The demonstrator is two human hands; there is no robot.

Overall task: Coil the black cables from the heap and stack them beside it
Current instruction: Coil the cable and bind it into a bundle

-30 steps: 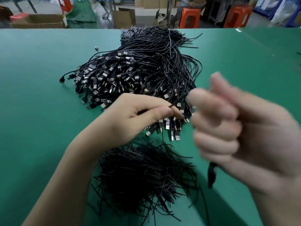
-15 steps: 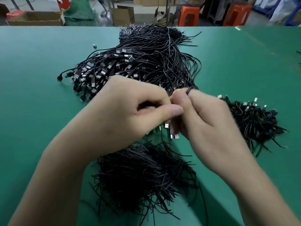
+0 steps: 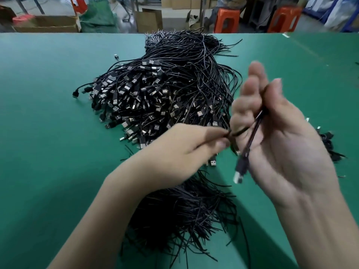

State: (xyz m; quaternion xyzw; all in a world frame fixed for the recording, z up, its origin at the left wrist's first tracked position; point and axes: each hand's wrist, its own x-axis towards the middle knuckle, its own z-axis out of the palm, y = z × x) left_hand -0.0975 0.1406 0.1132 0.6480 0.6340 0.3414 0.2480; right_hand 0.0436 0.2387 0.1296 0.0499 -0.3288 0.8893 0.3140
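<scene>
A big heap of black USB cables lies on the green table, plugs fanned toward me. My right hand is raised palm-up, its thumb holding one black cable against the fingers, and the cable's USB plug hangs below the palm. My left hand pinches the same cable's other part just left of the right fingers. A pile of coiled cables shows behind my right hand, mostly hidden.
A mound of thin black ties lies near the table's front, under my forearms. A single small plug sits alone left of the heap. Beyond the far edge are cardboard boxes and orange stools.
My right hand has turned palm-up and lifted away from the left, drawing the cable out between them. The plug now dangles under the right palm.
</scene>
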